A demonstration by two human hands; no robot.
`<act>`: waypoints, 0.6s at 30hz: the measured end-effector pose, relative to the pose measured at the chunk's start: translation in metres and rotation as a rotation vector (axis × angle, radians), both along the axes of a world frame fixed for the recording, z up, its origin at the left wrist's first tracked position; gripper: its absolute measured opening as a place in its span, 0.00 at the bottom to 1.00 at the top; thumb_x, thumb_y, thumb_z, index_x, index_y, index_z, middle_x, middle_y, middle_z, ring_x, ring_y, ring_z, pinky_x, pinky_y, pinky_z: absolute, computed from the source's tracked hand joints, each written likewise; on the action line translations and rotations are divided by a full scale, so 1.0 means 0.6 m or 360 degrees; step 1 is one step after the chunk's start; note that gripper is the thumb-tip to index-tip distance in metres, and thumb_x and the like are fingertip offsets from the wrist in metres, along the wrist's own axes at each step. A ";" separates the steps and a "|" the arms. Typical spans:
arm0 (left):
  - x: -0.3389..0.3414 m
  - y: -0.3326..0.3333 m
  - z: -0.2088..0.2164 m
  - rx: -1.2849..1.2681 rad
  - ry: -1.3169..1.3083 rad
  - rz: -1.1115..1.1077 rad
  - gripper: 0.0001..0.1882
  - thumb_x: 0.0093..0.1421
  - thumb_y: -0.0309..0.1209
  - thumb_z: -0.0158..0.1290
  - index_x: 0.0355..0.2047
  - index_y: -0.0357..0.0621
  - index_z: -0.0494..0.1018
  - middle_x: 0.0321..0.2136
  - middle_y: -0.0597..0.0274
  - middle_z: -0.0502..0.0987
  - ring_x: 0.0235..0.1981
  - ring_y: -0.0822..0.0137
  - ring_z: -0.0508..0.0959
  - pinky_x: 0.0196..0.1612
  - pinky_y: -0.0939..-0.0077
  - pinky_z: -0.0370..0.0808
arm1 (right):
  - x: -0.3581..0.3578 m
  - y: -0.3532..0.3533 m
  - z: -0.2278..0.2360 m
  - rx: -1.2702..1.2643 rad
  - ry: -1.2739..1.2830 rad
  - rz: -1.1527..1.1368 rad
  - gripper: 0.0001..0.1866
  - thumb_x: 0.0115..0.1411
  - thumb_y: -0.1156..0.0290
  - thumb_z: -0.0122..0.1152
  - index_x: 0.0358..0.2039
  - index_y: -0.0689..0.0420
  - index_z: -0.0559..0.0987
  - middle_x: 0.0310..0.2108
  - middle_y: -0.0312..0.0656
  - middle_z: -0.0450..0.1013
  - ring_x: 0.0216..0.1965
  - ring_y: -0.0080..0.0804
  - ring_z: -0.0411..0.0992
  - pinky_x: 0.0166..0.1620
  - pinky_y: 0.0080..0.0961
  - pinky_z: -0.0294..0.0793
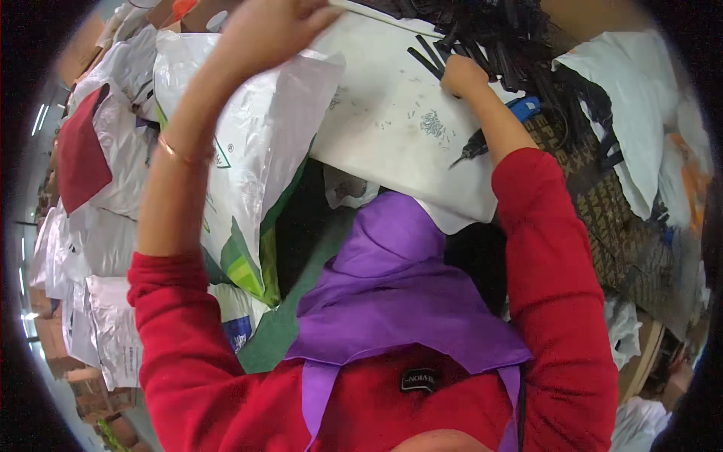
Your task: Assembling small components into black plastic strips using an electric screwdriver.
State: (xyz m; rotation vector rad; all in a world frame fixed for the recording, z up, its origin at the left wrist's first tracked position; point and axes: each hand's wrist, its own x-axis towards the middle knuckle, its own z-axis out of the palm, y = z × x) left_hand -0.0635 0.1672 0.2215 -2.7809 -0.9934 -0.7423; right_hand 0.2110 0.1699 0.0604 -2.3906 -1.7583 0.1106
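Note:
My left hand [273, 32] is at the top edge, above a large white plastic bag [252, 113] with green printing. It is blurred and partly cut off; the fingers that show are stretched apart, with nothing visible in them. Farther right, my right hand [465, 75] is closed around several thin black strips [428, 57], whose ends poke out to its left. Beyond it lies a heap of black strips [497, 30]. Under my right forearm, a blue-and-black tool [474, 145] with a thin pointed tip rests on the white work surface [376, 139]. Small metal pieces [432, 124] are scattered there.
A purple apron [407, 301] covers my lap. White plastic bags [113, 233] and a dark red cloth-like piece [83, 151] are piled at left. On the right are a brown printed sack [602, 218] and a white bag [629, 105].

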 end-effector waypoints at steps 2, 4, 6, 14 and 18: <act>0.060 -0.036 -0.029 -0.0231 -0.0141 -0.0203 0.16 0.55 0.39 0.49 0.31 0.36 0.74 0.28 0.49 0.76 0.29 0.53 0.76 0.35 0.65 0.71 | 0.064 0.020 -0.038 -0.0134 0.0006 0.0004 0.14 0.48 0.72 0.51 0.34 0.62 0.78 0.40 0.57 0.72 0.42 0.50 0.72 0.46 0.36 0.71; 0.095 -0.049 -0.078 -0.0396 -0.0191 -0.0246 0.16 0.56 0.38 0.51 0.33 0.36 0.74 0.29 0.51 0.76 0.32 0.55 0.77 0.36 0.68 0.71 | 0.086 0.022 -0.073 -0.0053 0.0016 0.0061 0.14 0.49 0.72 0.50 0.36 0.59 0.76 0.38 0.54 0.73 0.41 0.50 0.72 0.44 0.37 0.70; 0.103 -0.048 -0.140 -0.0194 -0.0337 -0.0217 0.14 0.56 0.38 0.51 0.36 0.41 0.73 0.33 0.53 0.75 0.34 0.56 0.75 0.38 0.69 0.71 | 0.045 -0.019 -0.041 0.0231 0.0090 0.0228 0.13 0.50 0.73 0.49 0.36 0.57 0.75 0.36 0.53 0.73 0.39 0.50 0.72 0.42 0.39 0.70; 0.139 -0.081 -0.222 -0.0449 0.0194 -0.0384 0.12 0.58 0.40 0.48 0.28 0.43 0.70 0.21 0.50 0.72 0.24 0.48 0.72 0.28 0.60 0.68 | 0.027 -0.256 0.050 0.0446 0.0036 0.0831 0.09 0.54 0.67 0.52 0.34 0.57 0.72 0.27 0.49 0.72 0.30 0.49 0.70 0.33 0.38 0.69; 0.166 -0.136 -0.231 -0.0592 -0.0048 -0.0491 0.12 0.59 0.37 0.46 0.25 0.42 0.68 0.18 0.48 0.70 0.22 0.46 0.71 0.26 0.58 0.67 | 0.064 -0.303 0.052 0.0711 0.0128 0.0865 0.08 0.51 0.71 0.57 0.32 0.58 0.74 0.28 0.45 0.71 0.32 0.43 0.70 0.38 0.32 0.69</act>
